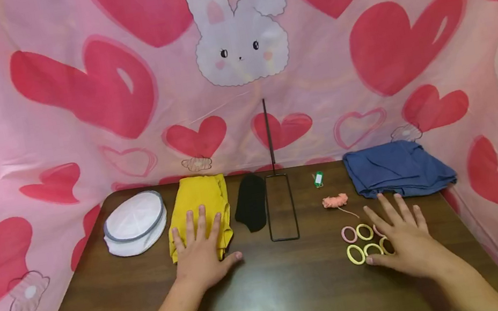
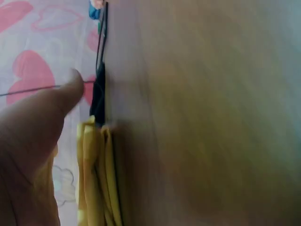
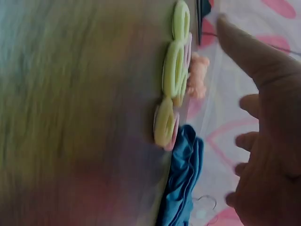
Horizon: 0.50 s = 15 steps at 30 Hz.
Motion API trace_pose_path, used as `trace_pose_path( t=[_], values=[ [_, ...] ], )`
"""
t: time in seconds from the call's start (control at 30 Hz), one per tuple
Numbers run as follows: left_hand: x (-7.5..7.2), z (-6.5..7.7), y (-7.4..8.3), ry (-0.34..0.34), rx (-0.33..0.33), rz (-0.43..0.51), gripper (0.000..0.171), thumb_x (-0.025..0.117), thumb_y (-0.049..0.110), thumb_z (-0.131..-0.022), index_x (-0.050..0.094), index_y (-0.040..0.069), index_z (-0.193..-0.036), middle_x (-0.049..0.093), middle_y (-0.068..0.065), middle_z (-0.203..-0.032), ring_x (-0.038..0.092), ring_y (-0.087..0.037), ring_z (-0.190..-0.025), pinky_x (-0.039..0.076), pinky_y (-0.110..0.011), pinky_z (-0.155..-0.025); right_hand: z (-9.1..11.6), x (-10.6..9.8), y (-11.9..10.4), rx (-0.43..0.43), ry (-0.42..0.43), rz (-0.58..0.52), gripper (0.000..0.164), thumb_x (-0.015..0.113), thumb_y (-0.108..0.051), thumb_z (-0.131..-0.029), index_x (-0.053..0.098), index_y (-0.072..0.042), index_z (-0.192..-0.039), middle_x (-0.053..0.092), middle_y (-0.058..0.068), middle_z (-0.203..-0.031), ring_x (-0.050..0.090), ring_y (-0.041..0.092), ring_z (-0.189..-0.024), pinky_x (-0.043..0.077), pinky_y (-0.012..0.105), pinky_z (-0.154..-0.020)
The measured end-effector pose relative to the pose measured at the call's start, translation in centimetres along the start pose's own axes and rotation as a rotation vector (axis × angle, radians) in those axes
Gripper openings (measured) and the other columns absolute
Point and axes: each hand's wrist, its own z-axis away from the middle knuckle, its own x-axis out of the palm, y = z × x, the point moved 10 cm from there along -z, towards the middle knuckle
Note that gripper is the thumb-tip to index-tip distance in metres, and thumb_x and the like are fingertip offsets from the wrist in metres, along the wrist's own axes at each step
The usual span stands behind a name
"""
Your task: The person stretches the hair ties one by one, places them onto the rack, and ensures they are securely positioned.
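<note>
My left hand (image 1: 200,257) is spread palm down over the near part of a folded yellow cloth (image 1: 197,196). In the left wrist view the thumb stands out above the yellow folds (image 2: 96,174). My right hand (image 1: 406,239), fingers fanned, hovers over several hair ties (image 1: 355,254) in pink and yellow, overlapping some of them in the head view. Its fingertips point toward a folded blue cloth (image 1: 398,170). A small bundle of coral yarn (image 1: 335,201) with a loose tail lies beyond the hair ties. Neither hand grips anything.
At the left back lies a round white mesh item with a grey rim (image 1: 134,222). A black sock (image 1: 250,202) lies beside a black wire stand (image 1: 285,238) with a tall upright rod. A small green-and-white object (image 1: 318,179) sits further right. Patterned pink fabric (image 1: 230,98) encloses the table.
</note>
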Motion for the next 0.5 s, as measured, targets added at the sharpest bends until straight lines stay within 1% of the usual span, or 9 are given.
trace_pose_path(
  t=[0.03, 0.1, 0.17, 0.2, 0.27, 0.33, 0.4, 0.5],
  values=[
    [0.1, -0.3, 0.4, -0.008, 0.008, 0.009, 0.109, 0.066, 0.080, -0.081, 0.025, 0.026, -0.167, -0.006, -0.011, -0.174, -0.010, -0.041, -0.157, -0.008, -0.073, -0.115, 0.0, 0.0, 0.2, -0.014, -0.003, -0.012, 0.115, 0.083, -0.069, -0.073, 0.035, -0.016, -0.163, 0.011, 0.023, -0.170, 0.000, 0.053, -0.153, -0.001, 0.079, -0.112],
    [0.4, -0.9, 1.3, -0.022, 0.027, 0.028, 0.107, 0.069, 0.075, -0.082, 0.025, 0.027, -0.167, -0.006, -0.010, -0.174, -0.008, -0.041, -0.158, -0.003, -0.073, -0.116, 0.0, 0.1, 0.7, -0.024, -0.012, -0.035, 0.113, 0.088, -0.065, -0.069, 0.043, -0.013, -0.158, 0.026, 0.023, -0.165, 0.016, 0.053, -0.148, 0.014, 0.079, -0.107],
    [0.6, -1.6, 2.3, -0.030, 0.046, 0.050, 0.103, 0.071, 0.070, -0.084, 0.026, 0.028, -0.167, -0.004, -0.010, -0.175, -0.004, -0.040, -0.158, 0.001, -0.072, -0.117, 0.1, 0.2, 1.3, -0.025, -0.020, -0.035, 0.109, 0.092, -0.059, -0.065, 0.049, -0.011, -0.153, 0.037, 0.023, -0.157, 0.028, 0.053, -0.141, 0.025, 0.078, -0.100],
    [0.8, -1.9, 2.8, -0.036, 0.053, 0.059, 0.102, 0.071, 0.069, -0.086, 0.025, 0.028, -0.167, -0.003, -0.009, -0.175, -0.002, -0.040, -0.158, 0.003, -0.071, -0.118, 0.1, 0.2, 1.5, -0.021, -0.025, -0.036, 0.107, 0.094, -0.057, -0.064, 0.052, -0.011, -0.151, 0.042, 0.023, -0.153, 0.032, 0.052, -0.137, 0.028, 0.077, -0.097],
    [1.1, -2.4, 3.6, -0.043, 0.067, 0.080, 0.098, 0.071, 0.066, -0.088, 0.026, 0.029, -0.167, 0.000, -0.009, -0.175, 0.003, -0.039, -0.157, 0.008, -0.070, -0.118, 0.2, 0.4, 2.0, -0.008, -0.035, -0.036, 0.102, 0.096, -0.050, -0.062, 0.056, -0.011, -0.147, 0.049, 0.022, -0.145, 0.038, 0.050, -0.131, 0.033, 0.074, -0.093],
    [1.4, -2.9, 4.4, -0.041, 0.077, 0.100, 0.096, 0.071, 0.064, -0.088, 0.027, 0.030, -0.166, 0.004, -0.008, -0.174, 0.010, -0.038, -0.156, 0.015, -0.068, -0.117, 0.2, 0.5, 2.4, 0.006, -0.038, -0.026, 0.098, 0.097, -0.047, -0.061, 0.059, -0.011, -0.144, 0.054, 0.022, -0.137, 0.043, 0.049, -0.125, 0.037, 0.072, -0.088],
    [1.6, -3.3, 5.0, -0.036, 0.084, 0.129, 0.092, 0.072, 0.063, -0.089, 0.031, 0.029, -0.165, 0.011, -0.008, -0.174, 0.018, -0.037, -0.153, 0.020, -0.066, -0.114, 0.3, 0.5, 2.9, 0.026, -0.036, -0.015, 0.094, 0.097, -0.047, -0.060, 0.062, -0.010, -0.139, 0.057, 0.021, -0.130, 0.047, 0.048, -0.119, 0.039, 0.069, -0.084],
    [2.0, -3.9, 5.7, -0.033, 0.090, 0.169, 0.088, 0.072, 0.061, -0.090, 0.037, 0.028, -0.163, 0.020, -0.007, -0.171, 0.025, -0.036, -0.149, 0.024, -0.063, -0.110, 0.4, 0.6, 3.5, 0.057, -0.039, -0.004, 0.091, 0.097, -0.049, -0.059, 0.065, -0.009, -0.135, 0.062, 0.020, -0.124, 0.052, 0.047, -0.114, 0.041, 0.066, -0.080]
  ],
)
